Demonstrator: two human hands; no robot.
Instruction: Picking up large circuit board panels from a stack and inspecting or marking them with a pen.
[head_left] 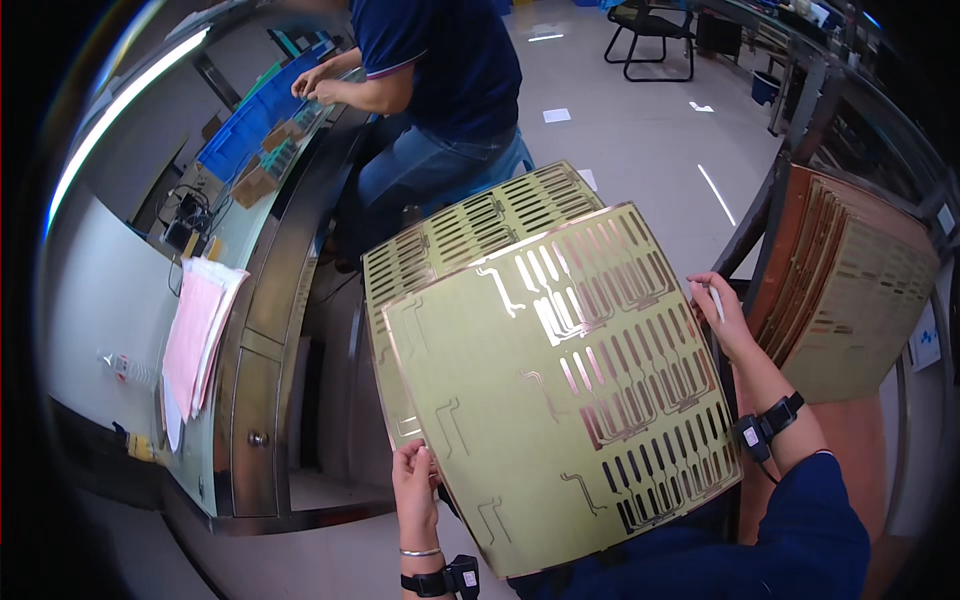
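Observation:
A large yellow-green circuit board panel (pixel 480 390) with shiny copper tracks lies tilted in front of me. My left hand (pixel 414 476) pinches its lower left edge. At the far right edge is my right hand (pixel 722 312), its fingers curled round a slim white pen-like stick (pixel 716 302) and close against the panel's rim. Whether those fingers also grip the panel I cannot tell. Behind and partly under this panel shows a second similar panel (pixel 460 232); what bears it is hidden.
To the right, a rack holds a stack of copper-coloured panels (pixel 850 290). On the left stands a workbench (pixel 262 345) with pink and white papers (pixel 197 325), a plastic bottle (pixel 125 367) and a blue bin (pixel 250 115). A seated co-worker (pixel 440 80) handles small parts there. A black chair (pixel 650 35) stands far back.

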